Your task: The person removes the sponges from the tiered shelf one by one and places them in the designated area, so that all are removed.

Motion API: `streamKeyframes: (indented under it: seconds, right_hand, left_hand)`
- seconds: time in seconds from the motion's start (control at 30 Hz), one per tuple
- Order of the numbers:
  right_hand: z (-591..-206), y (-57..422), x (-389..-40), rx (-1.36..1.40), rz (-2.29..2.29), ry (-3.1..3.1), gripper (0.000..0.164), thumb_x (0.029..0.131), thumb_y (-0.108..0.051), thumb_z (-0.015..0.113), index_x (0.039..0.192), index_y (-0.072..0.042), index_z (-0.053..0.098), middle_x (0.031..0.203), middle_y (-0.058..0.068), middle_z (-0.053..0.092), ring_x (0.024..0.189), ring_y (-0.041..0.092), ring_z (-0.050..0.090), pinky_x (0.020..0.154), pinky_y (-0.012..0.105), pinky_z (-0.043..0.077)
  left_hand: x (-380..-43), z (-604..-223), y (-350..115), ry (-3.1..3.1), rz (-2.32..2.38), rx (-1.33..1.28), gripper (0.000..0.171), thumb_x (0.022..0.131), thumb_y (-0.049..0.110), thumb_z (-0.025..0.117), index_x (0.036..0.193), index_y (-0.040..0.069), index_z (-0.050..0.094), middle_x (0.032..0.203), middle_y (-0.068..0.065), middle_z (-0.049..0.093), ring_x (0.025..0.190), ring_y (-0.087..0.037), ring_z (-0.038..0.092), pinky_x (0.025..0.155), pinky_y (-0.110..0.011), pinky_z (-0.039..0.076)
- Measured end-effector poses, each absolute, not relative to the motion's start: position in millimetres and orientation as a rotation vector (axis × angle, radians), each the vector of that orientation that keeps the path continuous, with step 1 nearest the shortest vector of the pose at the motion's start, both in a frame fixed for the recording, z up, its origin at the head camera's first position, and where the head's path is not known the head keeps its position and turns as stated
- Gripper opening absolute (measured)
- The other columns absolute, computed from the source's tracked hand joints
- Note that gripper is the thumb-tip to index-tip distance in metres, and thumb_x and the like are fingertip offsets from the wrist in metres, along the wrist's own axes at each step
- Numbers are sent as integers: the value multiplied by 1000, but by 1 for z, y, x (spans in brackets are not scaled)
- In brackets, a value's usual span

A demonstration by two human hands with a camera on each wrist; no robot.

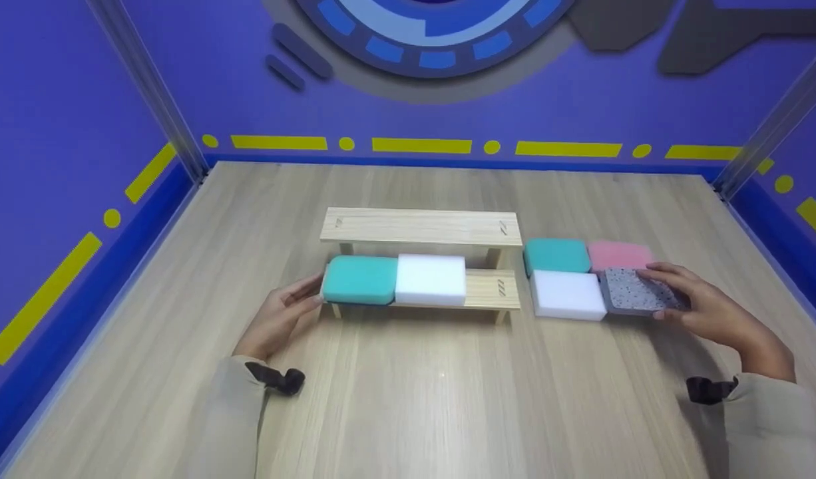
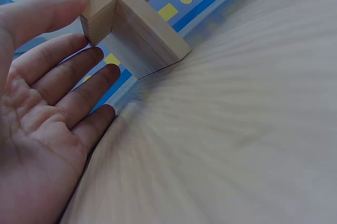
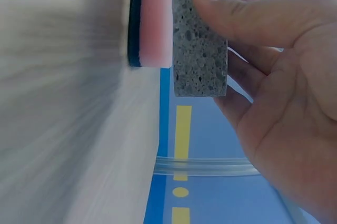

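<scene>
My right hand (image 1: 701, 303) grips a grey speckled sponge (image 1: 637, 291) at its right end, thumb in front and fingers behind. In the right wrist view the grey sponge (image 3: 199, 61) is held above the table, its underside about level with the top of a pink sponge (image 3: 156, 19). My left hand (image 1: 281, 316) is at the left end of a low two-step wooden rack (image 1: 491, 287). Its fairly straight fingers and thumb touch the end of the lower board (image 2: 108, 16). On that board sit a teal sponge (image 1: 360, 279) and a white sponge (image 1: 431, 279), side by side.
Right of the rack lie a second teal sponge (image 1: 556, 256), the pink sponge (image 1: 619, 255) behind the grey one, and another white sponge (image 1: 568, 294). The rack's raised back step (image 1: 418, 227) is bare. Blue patterned panels (image 1: 182, 80) border the wooden table (image 1: 408, 392).
</scene>
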State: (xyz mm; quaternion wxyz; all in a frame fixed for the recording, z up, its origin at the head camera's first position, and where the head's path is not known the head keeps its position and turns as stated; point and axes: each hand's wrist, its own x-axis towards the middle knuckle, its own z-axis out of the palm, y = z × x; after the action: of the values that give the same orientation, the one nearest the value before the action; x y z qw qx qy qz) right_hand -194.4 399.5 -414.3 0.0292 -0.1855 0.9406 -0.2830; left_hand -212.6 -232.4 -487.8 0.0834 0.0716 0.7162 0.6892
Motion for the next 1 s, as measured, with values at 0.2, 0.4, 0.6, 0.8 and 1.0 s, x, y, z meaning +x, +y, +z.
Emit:
streamKeyframes:
  seconds: [0.2,0.4,0.6,0.8,1.0]
  right_hand:
    - [-416,401,-195,-537,-891,2870,68,81,7,66,143,0,40,147,35,25,130,62,21,95,80,22]
    - [-420,402,-198,-541,-875,2873,69,80,8,65,143,0,39,147,35,25,130,63,21,94,79,23]
    - [-424,402,-200,-542,-860,2863,68,80,7,65,143,1,39,147,35,25,130,63,21,94,79,25]
    - [-427,400,-200,-518,-838,2861,68,81,6,64,144,1,38,148,35,24,132,63,20,94,79,25]
    - [-430,399,-201,-507,-817,2868,68,82,6,64,144,-1,38,148,34,25,132,62,20,96,78,25]
  left_hand:
    - [-211,-487,-232,2114,2093,227,58,92,16,65,143,1,42,150,-11,42,139,-22,39,106,-18,41]
    - [-211,-487,-232,2122,2086,215,57,92,15,65,143,1,42,150,-12,42,138,-22,39,105,-17,41]
    - [-211,-486,-232,2124,2073,227,59,92,17,65,144,1,41,150,-11,41,139,-21,39,106,-18,40]
    - [-212,-486,-232,2122,2072,222,59,92,18,65,144,2,41,151,-10,41,139,-20,38,107,-18,40]
    - [-212,-487,-233,2130,2068,230,58,92,17,65,144,2,41,151,-11,41,139,-21,38,106,-17,40]
